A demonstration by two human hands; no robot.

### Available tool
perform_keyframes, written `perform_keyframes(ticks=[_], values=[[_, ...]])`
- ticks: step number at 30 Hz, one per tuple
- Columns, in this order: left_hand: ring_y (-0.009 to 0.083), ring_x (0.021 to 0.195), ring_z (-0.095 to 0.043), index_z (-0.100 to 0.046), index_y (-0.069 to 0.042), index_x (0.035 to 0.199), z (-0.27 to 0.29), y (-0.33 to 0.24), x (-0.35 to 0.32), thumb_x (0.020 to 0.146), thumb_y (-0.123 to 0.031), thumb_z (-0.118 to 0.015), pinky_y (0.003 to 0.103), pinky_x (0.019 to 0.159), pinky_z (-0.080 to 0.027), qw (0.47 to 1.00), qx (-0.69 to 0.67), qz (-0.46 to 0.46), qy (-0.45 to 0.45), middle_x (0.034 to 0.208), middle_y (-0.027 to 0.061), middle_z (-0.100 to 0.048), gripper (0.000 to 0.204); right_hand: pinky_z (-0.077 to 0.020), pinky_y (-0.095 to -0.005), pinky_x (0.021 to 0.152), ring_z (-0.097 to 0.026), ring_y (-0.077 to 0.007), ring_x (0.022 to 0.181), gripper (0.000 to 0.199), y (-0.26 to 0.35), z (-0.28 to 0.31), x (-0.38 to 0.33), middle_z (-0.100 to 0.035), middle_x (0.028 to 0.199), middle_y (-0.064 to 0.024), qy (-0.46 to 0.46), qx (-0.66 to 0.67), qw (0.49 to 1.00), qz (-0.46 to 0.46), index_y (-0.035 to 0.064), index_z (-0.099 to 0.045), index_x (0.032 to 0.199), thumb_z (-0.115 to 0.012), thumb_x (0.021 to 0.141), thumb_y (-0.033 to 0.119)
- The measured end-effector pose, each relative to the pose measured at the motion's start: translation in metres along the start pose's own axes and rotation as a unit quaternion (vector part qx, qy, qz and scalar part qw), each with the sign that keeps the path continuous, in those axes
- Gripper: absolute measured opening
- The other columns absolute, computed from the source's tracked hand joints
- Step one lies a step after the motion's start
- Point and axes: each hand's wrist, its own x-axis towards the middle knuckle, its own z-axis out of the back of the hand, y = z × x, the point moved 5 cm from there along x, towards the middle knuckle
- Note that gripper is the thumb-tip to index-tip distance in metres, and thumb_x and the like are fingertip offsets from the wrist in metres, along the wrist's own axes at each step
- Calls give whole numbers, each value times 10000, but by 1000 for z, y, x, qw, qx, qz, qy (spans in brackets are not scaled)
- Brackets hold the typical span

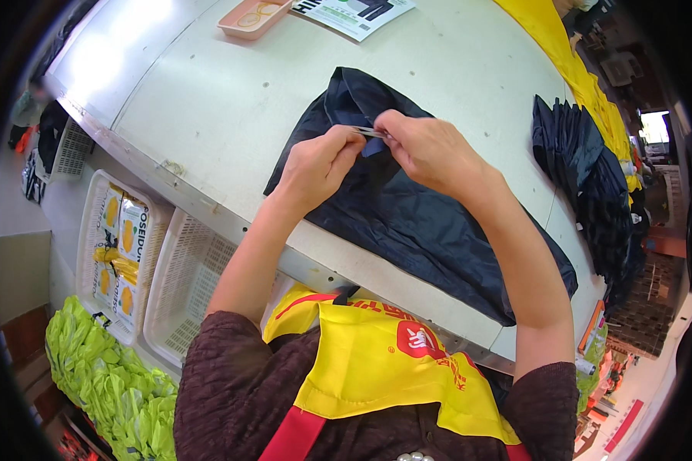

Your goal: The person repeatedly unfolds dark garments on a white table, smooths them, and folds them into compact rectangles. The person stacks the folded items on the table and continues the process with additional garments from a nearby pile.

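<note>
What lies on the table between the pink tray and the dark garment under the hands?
Only bare white table lies between the pink tray and the dark garment, seen from the head view.

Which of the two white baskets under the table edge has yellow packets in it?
The left white basket, farther from the person, holds yellow packets. The right white basket, beside the left forearm, looks empty.

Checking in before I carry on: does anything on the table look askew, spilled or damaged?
Nothing stands out. The dark garment lies flat on the white table, both hands pinching a small metal tool at its top edge. The pink tray and the stacked dark garments sit undisturbed.
</note>
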Motion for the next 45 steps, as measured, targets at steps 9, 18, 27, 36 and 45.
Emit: perform_keyframes(ticks=[9,18,27,36,45], values=[[62,621,-553,-537,-3,923,-21,23,-16,904,-70,-508,206,559,-488,977,-127,169,-16,658,25,-557,75,-436,-352,683,-552,-325,735,347,-17,-45,-47,-562,786,-204,68,299,928,-211,-38,-538,877,-412,919,282],[115,518,-549,-535,-22,903,-24,14,-17,889,-99,-548,226,497,-431,991,-68,111,-24,604,56,-542,80,-445,-347,678,-568,-323,745,344,-16,-50,-59,-588,791,-199,-4,301,935,-189,-39,-577,879,-457,906,282],[132,523,-540,-565,-12,902,-18,2,-14,863,-75,-578,232,505,-434,996,-39,75,-38,650,74,-558,75,-456,-332,666,-599,-260,735,322,-8,-47,-56,-630,812,-161,1,315,925,-211,-18,-614,924,-521,876,286],[180,560,-587,-595,-3,880,-14,-8,-11,829,-48,-601,239,525,-461,999,8,28,-40,704,107,-602,68,-457,-335,649,-603,-277,712,296,-5,-46,-54,-630,780,-162,-31,301,930,-209,-11,-624,896,-535,867,270],[139,553,-602,-603,-13,881,13,2,-15,833,-43,-599,244,529,-470,983,46,109,-143,653,95,-605,56,-434,-274,588,-547,-161,623,267,-12,-37,-66,-641,821,-100,-200,403,874,-183,-2,-616,953,-505,894,233]])
